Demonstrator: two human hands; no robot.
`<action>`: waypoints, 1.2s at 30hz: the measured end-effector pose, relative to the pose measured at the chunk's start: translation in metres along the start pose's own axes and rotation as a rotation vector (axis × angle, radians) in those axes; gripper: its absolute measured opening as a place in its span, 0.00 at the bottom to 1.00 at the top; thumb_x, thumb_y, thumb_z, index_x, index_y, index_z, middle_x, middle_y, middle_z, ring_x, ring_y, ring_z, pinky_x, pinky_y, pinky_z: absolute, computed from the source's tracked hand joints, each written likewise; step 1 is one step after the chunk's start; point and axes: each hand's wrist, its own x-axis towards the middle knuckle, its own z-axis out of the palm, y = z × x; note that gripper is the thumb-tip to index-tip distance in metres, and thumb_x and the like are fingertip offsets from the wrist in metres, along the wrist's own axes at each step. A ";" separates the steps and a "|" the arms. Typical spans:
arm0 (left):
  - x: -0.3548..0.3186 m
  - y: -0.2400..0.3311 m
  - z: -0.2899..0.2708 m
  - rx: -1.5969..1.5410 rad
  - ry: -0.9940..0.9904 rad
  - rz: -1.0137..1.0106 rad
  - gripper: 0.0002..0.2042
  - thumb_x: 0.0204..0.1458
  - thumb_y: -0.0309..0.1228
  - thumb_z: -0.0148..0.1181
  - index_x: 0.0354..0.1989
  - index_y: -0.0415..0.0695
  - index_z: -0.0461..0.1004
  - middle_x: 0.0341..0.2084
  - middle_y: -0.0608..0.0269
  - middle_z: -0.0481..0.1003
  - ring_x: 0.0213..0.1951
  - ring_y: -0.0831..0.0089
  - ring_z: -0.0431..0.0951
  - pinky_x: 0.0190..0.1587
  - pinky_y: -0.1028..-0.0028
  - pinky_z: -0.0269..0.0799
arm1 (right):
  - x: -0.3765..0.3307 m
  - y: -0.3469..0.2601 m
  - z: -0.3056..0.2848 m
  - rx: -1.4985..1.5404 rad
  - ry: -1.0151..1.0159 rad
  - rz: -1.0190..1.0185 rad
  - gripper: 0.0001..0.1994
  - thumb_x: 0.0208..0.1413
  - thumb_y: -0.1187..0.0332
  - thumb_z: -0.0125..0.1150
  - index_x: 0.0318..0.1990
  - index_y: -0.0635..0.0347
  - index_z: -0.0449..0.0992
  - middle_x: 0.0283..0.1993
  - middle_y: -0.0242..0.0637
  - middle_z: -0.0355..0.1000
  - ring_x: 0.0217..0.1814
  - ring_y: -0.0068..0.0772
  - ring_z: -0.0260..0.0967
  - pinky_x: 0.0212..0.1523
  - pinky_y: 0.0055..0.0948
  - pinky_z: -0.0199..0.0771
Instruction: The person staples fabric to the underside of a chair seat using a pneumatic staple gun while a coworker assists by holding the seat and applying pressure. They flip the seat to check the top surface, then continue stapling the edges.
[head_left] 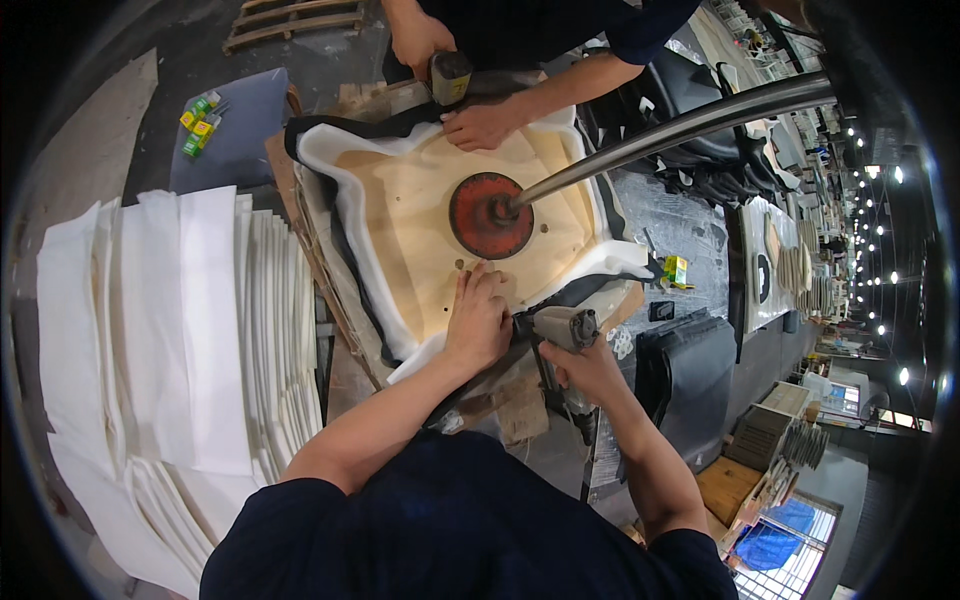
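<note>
A plywood seat panel (pixel 425 210) lies in front of me, with white padding (pixel 350 190) and black cover material (pixel 365 300) around its edges. A round red press plate (pixel 492 216) on a metal rod (pixel 680 120) rests on its middle. My left hand (pixel 482 318) lies on the panel's near edge, fingers stretched toward the plate. My right hand (pixel 588 370) is closed round a staple gun (pixel 567 327), its nose at the near edge beside my left hand. Across from me, another person's hand (pixel 480 126) presses the far edge; their other hand (pixel 420 42) holds a second staple gun (pixel 450 77).
Stacked white padding sheets (pixel 200 330) stand at my left. Green-and-yellow boxes (pixel 200 122) lie on a grey-blue cushion (pixel 245 115). To the right are a small yellow box (pixel 676 271), black covers (pixel 690 375) and a worktable (pixel 690 235). A wooden pallet (pixel 295 22) lies beyond.
</note>
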 end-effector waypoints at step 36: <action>-0.025 0.012 -0.023 0.153 -0.046 -0.185 0.44 0.52 0.34 0.76 0.78 0.41 0.60 0.82 0.49 0.53 0.84 0.42 0.47 0.84 0.45 0.43 | 0.002 -0.006 0.031 -0.002 -0.048 -0.006 0.13 0.66 0.65 0.75 0.49 0.64 0.83 0.25 0.26 0.75 0.20 0.19 0.69 0.21 0.26 0.68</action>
